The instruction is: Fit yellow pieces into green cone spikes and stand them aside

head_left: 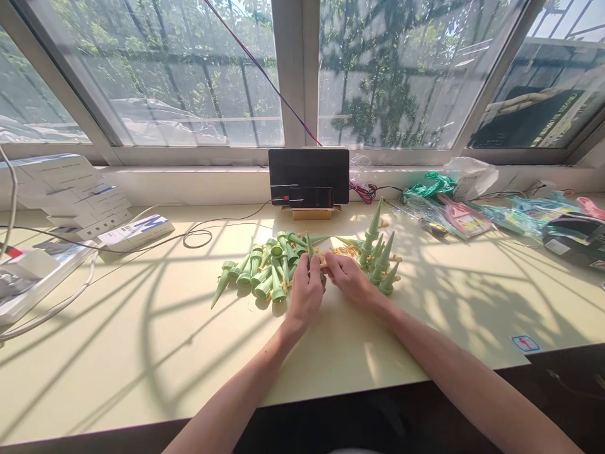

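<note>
Over the middle of the table, my left hand [306, 289] is closed around a green plastic spike [309, 243], whose pointed end sticks up. My right hand [350, 277] pinches a small tan piece [324, 264] against this spike; whether the two are joined, I cannot tell. Left of my hands lies a pile of green spikes [265, 271] with collared, hollow ends. On the right, several green spikes [378, 255] stand point up, with tan pieces poking from their sides. Loose tan pieces [347, 251] lie behind my right hand, which partly hides them.
A black tablet [308, 170] leans at the back, with a phone [311, 197] on a small stand before it. White boxes [70, 189] and a power strip [45, 280] occupy the left. Plastic-wrapped packages [463, 214] lie back right. A thin cable [198, 234] crosses the table.
</note>
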Demonstrator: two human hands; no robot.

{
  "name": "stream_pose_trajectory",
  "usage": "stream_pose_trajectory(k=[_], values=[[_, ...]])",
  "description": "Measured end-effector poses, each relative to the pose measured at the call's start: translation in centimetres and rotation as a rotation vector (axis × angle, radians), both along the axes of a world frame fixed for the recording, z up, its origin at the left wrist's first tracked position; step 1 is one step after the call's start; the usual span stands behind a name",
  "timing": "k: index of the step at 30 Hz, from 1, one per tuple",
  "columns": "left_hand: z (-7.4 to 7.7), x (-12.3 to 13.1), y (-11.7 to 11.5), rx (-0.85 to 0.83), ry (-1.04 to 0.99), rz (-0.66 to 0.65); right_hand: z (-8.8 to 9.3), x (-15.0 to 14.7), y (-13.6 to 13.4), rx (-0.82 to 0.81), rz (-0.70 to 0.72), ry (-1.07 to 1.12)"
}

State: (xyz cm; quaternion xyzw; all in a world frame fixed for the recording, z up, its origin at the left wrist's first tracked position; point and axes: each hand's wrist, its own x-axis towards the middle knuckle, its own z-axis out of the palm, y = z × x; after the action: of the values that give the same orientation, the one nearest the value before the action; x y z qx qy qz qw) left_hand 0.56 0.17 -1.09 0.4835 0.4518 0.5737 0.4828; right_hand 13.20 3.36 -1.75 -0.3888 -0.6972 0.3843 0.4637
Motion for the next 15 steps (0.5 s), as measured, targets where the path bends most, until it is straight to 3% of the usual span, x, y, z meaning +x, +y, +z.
stream_pose_trajectory(k=[5, 15], values=[[0.41, -0.11, -0.05, -0.063, -0.045, 0.005, 0.11, 0.04, -0.1, 0.002, 0.069, 0.012], [-0.08, -0.28, 0.02, -0.015, -0.036, 0.027, -0.22, -0.04, -0.07, -0.057, 0.058, 0.042]])
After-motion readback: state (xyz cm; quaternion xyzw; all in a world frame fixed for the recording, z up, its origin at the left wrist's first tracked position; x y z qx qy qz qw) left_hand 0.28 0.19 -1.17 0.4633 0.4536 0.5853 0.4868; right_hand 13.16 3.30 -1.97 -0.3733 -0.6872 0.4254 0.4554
